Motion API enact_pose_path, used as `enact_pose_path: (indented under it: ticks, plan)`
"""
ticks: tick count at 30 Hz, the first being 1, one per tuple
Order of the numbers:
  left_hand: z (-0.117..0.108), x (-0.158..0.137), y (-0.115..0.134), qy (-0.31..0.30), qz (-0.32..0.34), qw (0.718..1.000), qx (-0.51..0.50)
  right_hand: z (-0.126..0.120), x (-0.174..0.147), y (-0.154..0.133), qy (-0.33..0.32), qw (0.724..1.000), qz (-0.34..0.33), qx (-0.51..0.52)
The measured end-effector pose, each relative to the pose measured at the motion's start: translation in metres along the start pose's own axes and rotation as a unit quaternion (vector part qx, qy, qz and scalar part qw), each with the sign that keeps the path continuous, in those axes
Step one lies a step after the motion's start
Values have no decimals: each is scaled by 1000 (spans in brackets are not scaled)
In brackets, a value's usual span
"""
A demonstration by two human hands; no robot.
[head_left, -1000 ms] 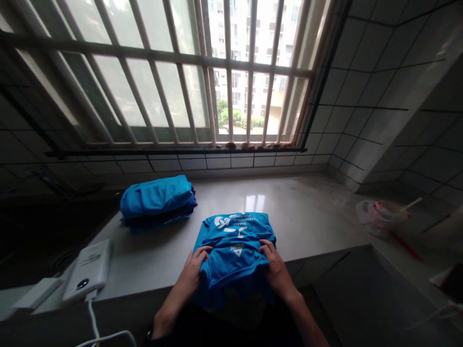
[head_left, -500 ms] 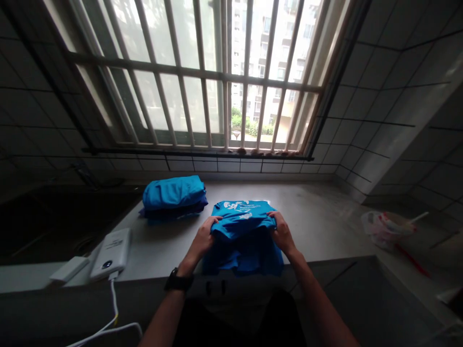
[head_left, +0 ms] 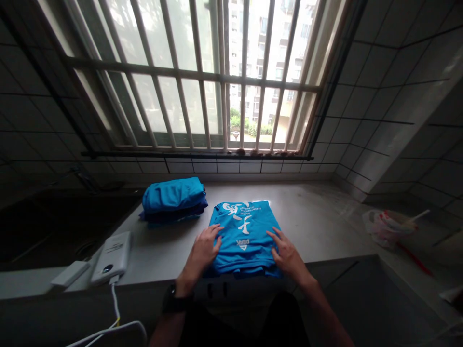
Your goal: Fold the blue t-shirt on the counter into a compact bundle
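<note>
A blue T-shirt with white and grey printing lies folded into a flat rectangle at the counter's front edge. My left hand rests on its left side, fingers spread over the cloth. On the right side, my right hand touches the fabric with its fingers apart. Neither hand grips the shirt. To the left sits a stack of folded blue clothes, light blue on top and darker blue beneath.
A white power bank with a white cable and a small white box lie at the counter's left front. Behind them is a dark sink. A plastic bag sits at the right. A barred window stands behind the counter.
The shirt's near part, held up and bunched before, now lies flat with more of the print showing. Both my hands have let go of the cloth and moved lower, fingers spread.
</note>
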State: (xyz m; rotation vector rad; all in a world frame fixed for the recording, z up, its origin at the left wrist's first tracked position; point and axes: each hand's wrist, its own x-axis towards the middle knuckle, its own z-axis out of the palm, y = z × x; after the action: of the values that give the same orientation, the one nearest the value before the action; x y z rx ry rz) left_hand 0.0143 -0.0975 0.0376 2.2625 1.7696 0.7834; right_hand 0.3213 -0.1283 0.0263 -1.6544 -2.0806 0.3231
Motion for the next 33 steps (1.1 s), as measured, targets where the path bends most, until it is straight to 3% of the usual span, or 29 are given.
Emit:
enact_pose_path:
  ticks: [4,7,11,15,20,23,27,30,33]
  plan:
    - [49,-9,-10,-28,-8,993,115,48,-1,-9,-48,986,92,-128]
    - [66,-27,-19,-14,-9,989,147,59,2,-8,-58,979,108,-164]
    - [71,-41,-18,9,-24,986,166,54,14,-5,-82,971,119,-188]
    - [69,-33,-3,-4,-59,982,180,49,38,6,-110,968,111,-197]
    - [61,-16,38,-12,-92,975,204,25,95,22,-152,971,60,-177]
    - [52,-20,67,-22,-39,985,168,2,112,16,-137,976,24,-168]
    - [40,-33,66,-60,84,992,72,-1,71,-5,-40,993,-58,-92]
    - [39,-45,35,-19,93,991,92,22,7,-17,-10,997,-79,-22]
    - [43,-59,5,-13,101,987,123,54,-50,-22,20,996,-80,-28]
